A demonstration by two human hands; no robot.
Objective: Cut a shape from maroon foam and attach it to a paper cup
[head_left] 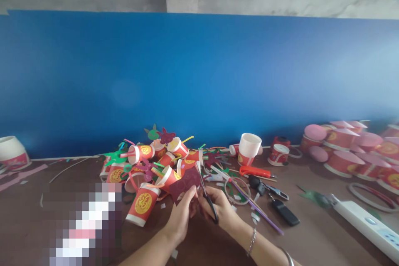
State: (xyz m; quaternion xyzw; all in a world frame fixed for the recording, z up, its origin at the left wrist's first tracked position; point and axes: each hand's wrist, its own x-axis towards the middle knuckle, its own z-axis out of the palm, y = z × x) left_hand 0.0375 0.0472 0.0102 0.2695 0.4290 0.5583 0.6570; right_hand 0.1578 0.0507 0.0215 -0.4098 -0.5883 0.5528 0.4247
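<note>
My left hand (pixel 183 214) pinches a piece of dark maroon paper (pixel 183 183) over the near middle of the table. Faint outlines show on the paper. In my right hand (pixel 215 204) is a pair of scissors (pixel 210 205) with a black handle, its blades pointing away from me along the paper's right edge. I cannot tell whether the blades are touching the paper. Just beyond my left hand lies a heap of red paper cups (pixel 142 205) with yellow prints, colored straws and cut-out shapes, among them a green cut-out (pixel 115 157).
Behind the table stands a blue panel (pixel 187 79). White stacked cups (pixel 249 147), an orange-handled cutter (pixel 255 171), keys (pixel 258 185), tape rings (pixel 237 191) and a purple straw (pixel 264 213) lie to the right. Farther right are pink-topped cups (pixel 343 162) and a white power strip (pixel 368 224).
</note>
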